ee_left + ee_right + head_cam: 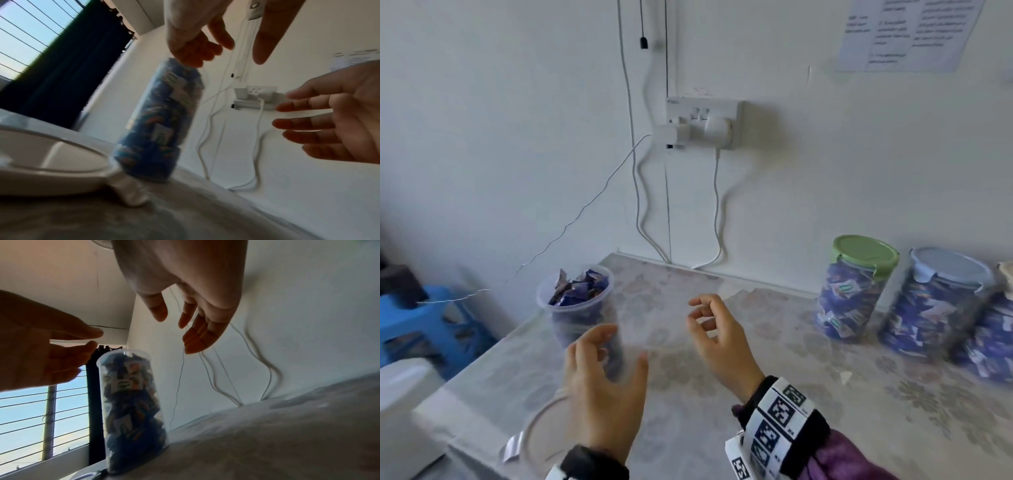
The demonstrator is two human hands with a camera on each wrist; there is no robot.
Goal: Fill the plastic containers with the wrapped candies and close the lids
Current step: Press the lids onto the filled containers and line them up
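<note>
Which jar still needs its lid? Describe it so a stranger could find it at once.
Start at the wall socket above the table and look down and left toward the table's left edge. There a clear jar stands alone, just beyond the left hand. Unlike the green-lidded jar and blue-lidded jar on the right, it is open, with candies heaped at the rim.

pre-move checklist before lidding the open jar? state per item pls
1. Open jar upright on table: ok.
2. Candies below rim: not ok, they heap above it.
3. Clear lid in reach, flat by left hand: ok.
4. Left hand free: ok, holds nothing.
5. Right hand free: ok.
6. Green-lid jar and blue-lid jar shut: lids on, latches cannot tell.
</note>
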